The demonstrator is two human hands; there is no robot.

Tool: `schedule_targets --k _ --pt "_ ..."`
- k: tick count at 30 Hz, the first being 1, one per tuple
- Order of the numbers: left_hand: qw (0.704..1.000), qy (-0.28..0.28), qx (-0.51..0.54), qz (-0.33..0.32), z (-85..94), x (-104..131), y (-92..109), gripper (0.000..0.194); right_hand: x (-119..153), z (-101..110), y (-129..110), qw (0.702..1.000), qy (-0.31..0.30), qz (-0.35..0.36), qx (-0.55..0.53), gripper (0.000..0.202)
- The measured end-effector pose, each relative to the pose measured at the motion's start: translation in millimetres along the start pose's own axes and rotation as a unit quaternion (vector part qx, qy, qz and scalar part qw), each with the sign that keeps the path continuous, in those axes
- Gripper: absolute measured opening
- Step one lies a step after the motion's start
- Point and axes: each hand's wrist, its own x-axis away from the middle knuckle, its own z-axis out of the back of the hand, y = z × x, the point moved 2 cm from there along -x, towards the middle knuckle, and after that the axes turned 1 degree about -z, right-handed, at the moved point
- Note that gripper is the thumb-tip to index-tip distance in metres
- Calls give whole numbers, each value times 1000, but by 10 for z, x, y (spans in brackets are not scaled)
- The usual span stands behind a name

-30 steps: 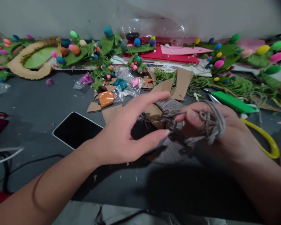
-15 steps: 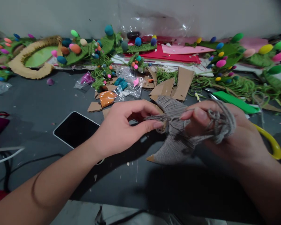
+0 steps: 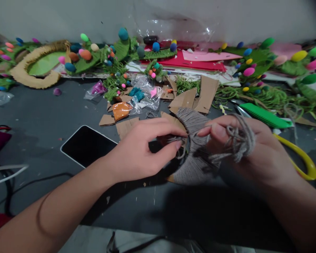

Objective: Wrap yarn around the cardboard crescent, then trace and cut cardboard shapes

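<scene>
Left hand (image 3: 139, 151) and right hand (image 3: 264, 154) both pinch yarn (image 3: 243, 140) by the crescent (image 3: 192, 167), and being so loosely looped, it could snarl if pulled hard.

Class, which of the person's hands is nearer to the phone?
Left. The left hand is just right of the phone; the right hand is farther right, past most of the grey yarn-wrapped crescent.

A cardboard crescent (image 3: 191, 172), closely wound in gray yarn (image 3: 193, 117) but bare tan at its near tip, curves with its hollow toward the left hand (image 3: 147, 149), loose strands (image 3: 244, 140) looped in a tangle over the right hand (image 3: 260, 154).
</scene>
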Motion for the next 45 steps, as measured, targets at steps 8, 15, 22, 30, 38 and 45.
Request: schedule_targets --k 8,15,22,30,38,45 --pt "997 10 76 33 5 -28 -14 15 20 -10 -50 1000 -9 9 0 8" --pt "988 46 104 101 -24 -24 -92 18 18 -1 -112 999 24 29 35 9" --pt "987 57 97 115 -16 -18 -107 7 23 -9 -89 998 37 18 40 13" --pt "985 68 112 115 -44 -4 -72 10 57 -155 -89 994 -8 40 104 4" --pt "981 45 136 130 -59 6 -34 16 46 -250 -37 989 27 53 135 6" --pt "964 38 204 164 -59 7 -44 17 49 -236 -44 990 30 36 132 6"
